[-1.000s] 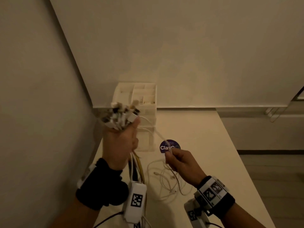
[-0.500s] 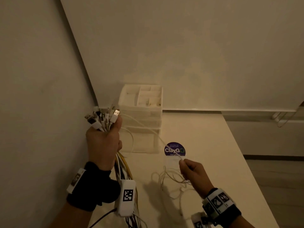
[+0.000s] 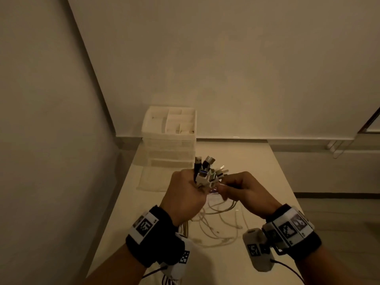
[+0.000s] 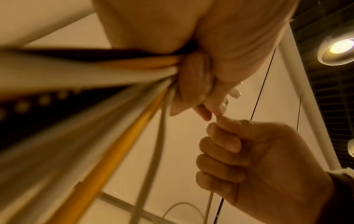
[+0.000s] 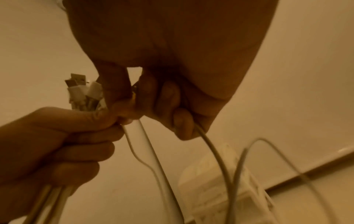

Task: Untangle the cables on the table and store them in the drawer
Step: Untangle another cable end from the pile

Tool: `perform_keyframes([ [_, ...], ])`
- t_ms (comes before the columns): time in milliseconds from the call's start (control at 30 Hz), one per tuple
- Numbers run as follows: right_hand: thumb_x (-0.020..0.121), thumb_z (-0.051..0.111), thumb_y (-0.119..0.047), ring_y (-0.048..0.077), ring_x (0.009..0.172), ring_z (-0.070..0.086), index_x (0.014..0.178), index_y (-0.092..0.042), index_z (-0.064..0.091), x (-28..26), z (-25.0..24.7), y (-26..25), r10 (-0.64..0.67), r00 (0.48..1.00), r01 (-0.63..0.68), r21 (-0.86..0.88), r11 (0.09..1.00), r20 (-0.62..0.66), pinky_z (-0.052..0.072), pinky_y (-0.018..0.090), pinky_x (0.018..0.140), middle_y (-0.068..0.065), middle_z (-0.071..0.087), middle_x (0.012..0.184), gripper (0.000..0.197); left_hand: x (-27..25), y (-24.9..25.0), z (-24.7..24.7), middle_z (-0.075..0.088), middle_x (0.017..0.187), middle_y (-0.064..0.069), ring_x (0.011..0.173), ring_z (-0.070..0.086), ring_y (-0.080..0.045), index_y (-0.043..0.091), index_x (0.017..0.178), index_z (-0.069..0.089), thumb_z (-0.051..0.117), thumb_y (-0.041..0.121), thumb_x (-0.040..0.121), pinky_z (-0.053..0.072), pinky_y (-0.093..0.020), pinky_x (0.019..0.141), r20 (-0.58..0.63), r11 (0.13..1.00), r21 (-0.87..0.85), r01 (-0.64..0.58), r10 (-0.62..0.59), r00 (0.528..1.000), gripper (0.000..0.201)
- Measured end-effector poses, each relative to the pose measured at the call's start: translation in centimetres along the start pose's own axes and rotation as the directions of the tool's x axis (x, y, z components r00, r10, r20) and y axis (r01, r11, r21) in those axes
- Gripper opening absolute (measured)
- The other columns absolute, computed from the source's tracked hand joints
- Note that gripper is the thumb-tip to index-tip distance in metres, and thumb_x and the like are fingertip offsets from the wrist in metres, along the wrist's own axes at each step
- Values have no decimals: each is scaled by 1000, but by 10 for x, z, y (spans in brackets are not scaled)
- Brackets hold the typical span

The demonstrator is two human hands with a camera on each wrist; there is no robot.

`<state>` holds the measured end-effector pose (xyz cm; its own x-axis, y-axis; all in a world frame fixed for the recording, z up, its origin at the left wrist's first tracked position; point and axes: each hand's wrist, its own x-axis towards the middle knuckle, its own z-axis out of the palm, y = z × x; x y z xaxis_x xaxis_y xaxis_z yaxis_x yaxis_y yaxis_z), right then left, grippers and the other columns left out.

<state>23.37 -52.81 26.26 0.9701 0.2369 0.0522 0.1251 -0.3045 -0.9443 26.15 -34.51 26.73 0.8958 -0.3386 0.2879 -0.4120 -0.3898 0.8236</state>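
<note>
Leftmost above the table [image 3: 257, 161], the left hand [image 3: 185, 194] forms a closed grip around a bundle of cables [image 4: 118, 72], fingers curled about white, yellow and dark strands. Directly above this grip the bundle's connector ends [image 3: 207, 171] fan upward, several of them USB plugs. Below the grip, in the left wrist view, the strands run down toward the wrist. Immediately right of the left grip, and touching it at the fingertips, the right hand [image 3: 248, 192] pinches a single white cable [image 5: 210, 148] with its remaining fingers curled around it; the cable leaves the underside of this grip and hangs downward. Beneath both grips, loose loops of cable [image 3: 218, 227] lie on the table. Beyond the grips, at the far left corner of the table against the wall, stands a white drawer unit [image 3: 170, 145] topped by a compartmented tray [image 3: 150, 122]; its drawers appear closed.
</note>
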Motion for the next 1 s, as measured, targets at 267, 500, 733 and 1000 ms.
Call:
perform_keyframes([
  [267, 90, 52, -37, 16, 53, 36, 72, -16, 62, -4, 42, 67, 3, 968, 32, 136, 990, -251, 31, 30, 54, 2, 40, 56, 29, 7, 0, -23, 72, 84, 12, 78, 65, 6, 22, 88, 75, 77, 18, 80, 46, -7, 70, -297, 998, -63, 30, -47, 954, 9],
  [500, 90, 52, -37, 4, 51, 42, 67, -15, 59, -9, 59, 113, 78, 958, -72, 34, 997, -276, 36, 18, 54, -11, 46, 51, 33, 11, -10, -64, 69, 70, 15, 61, 62, 5, 30, 76, 68, 74, 18, 82, 45, -23, 63, -522, 983, -182, 6, -102, 847, 15],
  [733, 95, 56, -15, 0, 52, 45, 66, -16, 61, -9, 51, 131, 87, 957, -108, -63, 992, -276, 39, 13, 55, -11, 55, 55, 29, 5, -24, -99, 54, 46, 10, 35, 44, -10, 24, 63, 63, 72, 23, 85, 37, -25, 44, -668, 950, -313, -13, -210, 714, 24],
  [1000, 81, 57, -42, 7, 52, 36, 57, -11, 54, -5, 32, 115, 58, 897, -27, 76, 997, -438, 32, 16, 53, -8, 43, 51, 40, 0, -19, -89, 70, 73, -3, 59, 65, -14, 10, 83, 71, 73, 19, 83, 49, -33, 59, -641, 964, -264, 10, -184, 745, 10],
])
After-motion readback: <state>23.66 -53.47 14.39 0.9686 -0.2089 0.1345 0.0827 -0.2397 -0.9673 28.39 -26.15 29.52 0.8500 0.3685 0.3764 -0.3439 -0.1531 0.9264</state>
